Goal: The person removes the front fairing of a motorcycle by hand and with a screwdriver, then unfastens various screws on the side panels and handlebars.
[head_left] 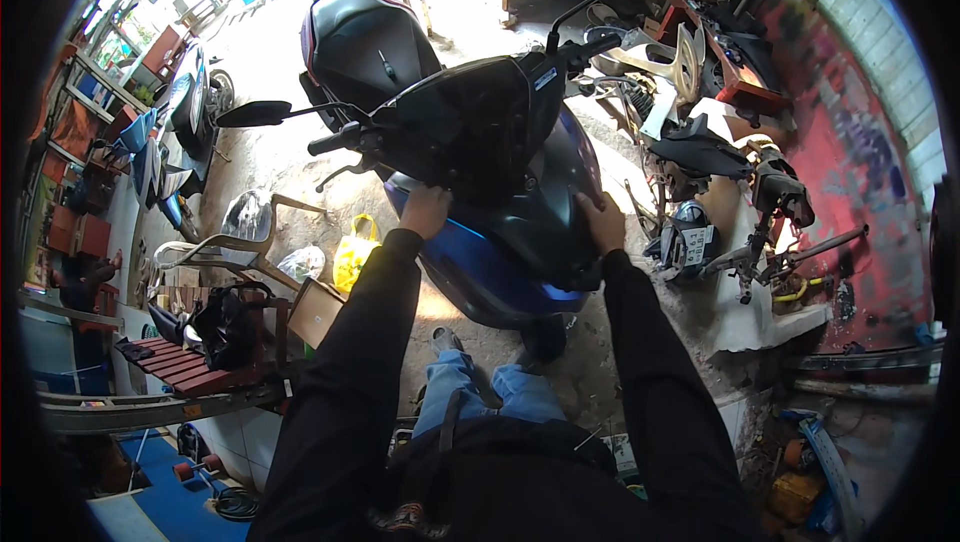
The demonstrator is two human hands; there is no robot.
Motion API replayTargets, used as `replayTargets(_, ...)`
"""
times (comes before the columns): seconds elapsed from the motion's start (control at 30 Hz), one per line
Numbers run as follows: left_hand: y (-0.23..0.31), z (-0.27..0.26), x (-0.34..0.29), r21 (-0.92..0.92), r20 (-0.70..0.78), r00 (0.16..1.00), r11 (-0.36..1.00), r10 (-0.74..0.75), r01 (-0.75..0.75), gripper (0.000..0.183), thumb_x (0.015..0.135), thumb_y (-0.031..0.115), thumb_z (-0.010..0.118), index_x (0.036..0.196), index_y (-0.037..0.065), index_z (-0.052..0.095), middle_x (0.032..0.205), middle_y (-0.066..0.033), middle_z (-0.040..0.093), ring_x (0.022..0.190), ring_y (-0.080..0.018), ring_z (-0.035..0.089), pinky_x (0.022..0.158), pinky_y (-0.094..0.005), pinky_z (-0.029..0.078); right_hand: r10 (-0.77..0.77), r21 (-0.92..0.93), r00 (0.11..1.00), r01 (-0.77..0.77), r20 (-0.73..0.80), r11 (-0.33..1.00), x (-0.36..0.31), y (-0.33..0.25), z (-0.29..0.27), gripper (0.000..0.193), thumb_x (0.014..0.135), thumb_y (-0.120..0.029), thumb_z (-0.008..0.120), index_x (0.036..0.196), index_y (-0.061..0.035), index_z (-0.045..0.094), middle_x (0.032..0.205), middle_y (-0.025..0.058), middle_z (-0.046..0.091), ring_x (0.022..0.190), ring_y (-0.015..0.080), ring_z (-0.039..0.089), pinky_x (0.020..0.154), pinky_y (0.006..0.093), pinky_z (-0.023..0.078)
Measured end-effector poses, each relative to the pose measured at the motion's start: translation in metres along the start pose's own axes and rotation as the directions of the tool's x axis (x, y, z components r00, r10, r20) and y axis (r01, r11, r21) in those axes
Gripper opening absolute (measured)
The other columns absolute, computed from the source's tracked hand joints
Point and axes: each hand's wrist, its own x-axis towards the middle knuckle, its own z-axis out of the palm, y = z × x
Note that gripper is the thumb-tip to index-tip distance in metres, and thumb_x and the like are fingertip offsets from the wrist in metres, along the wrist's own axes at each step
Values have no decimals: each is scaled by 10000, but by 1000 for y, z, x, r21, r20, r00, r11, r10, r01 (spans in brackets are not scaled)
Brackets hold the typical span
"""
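Note:
A blue and black motor scooter (470, 232) stands in front of me with its front end toward me. My left hand (427, 210) is closed at the upper left edge of its glossy front panel (540, 212), below the dark windscreen (465, 122). On the opposite side, my right hand (602, 222) grips the panel's right edge, fingers partly hidden behind it. Above my left hand is the left-side handlebar grip (335, 140) with a brake lever. The black seat (375, 47) lies beyond the windscreen.
A plastic chair (235, 232), a yellow bag (354, 254) and a cardboard box (316, 312) are at left, near a slatted wooden bench (200, 367). Stripped motorcycle parts (700, 152) crowd the right side beside a red wall (850, 142). Another scooter (185, 112) stands far left.

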Motion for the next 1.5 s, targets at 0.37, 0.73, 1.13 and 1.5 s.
replayTargets(0.37, 18, -20, -9, -70, -35, 999, 997, -29, 27, 246, 876, 256, 530, 834, 45, 650, 968, -162, 590, 941, -372, 551, 828, -470, 467, -245, -190, 927, 196, -285, 962, 1, 35, 21, 514, 840, -525, 591, 944, -21, 601, 853, 215, 640, 837, 423, 608, 738, 475, 455)
replayTargets(0.73, -14, 1, -7, -132, 25, 1000, 991, -19, 22, 212, 873, 245, 524, 783, 105, 655, 907, -129, 609, 1012, -381, 516, 881, -470, 420, -205, -204, 933, 148, -295, 968, -26, 13, 28, 492, 846, -459, 622, 1009, 4, 594, 889, 198, 633, 834, 399, 606, 751, 445, 468)
replayTargets(1.13, -14, -4, -8, -104, 58, 988, 983, -143, 149, 104, 796, 139, 551, 860, 99, 622, 835, -98, 589, 819, -320, 572, 706, -434, 450, -84, -133, 990, 68, -117, 989, 10, -11, -1, 378, 914, -388, 542, 904, -15, 604, 738, 207, 609, 727, 385, 604, 663, 435, 442)
replayTargets(1.5, 19, -23, -7, -142, -136, 990, 990, -22, 3, 157, 856, 153, 511, 751, 61, 583, 812, -133, 574, 890, -360, 549, 786, -452, 432, -341, -220, 883, 280, -322, 934, -14, 24, 23, 418, 924, -435, 495, 1028, -45, 603, 892, 241, 639, 864, 443, 598, 726, 500, 456)
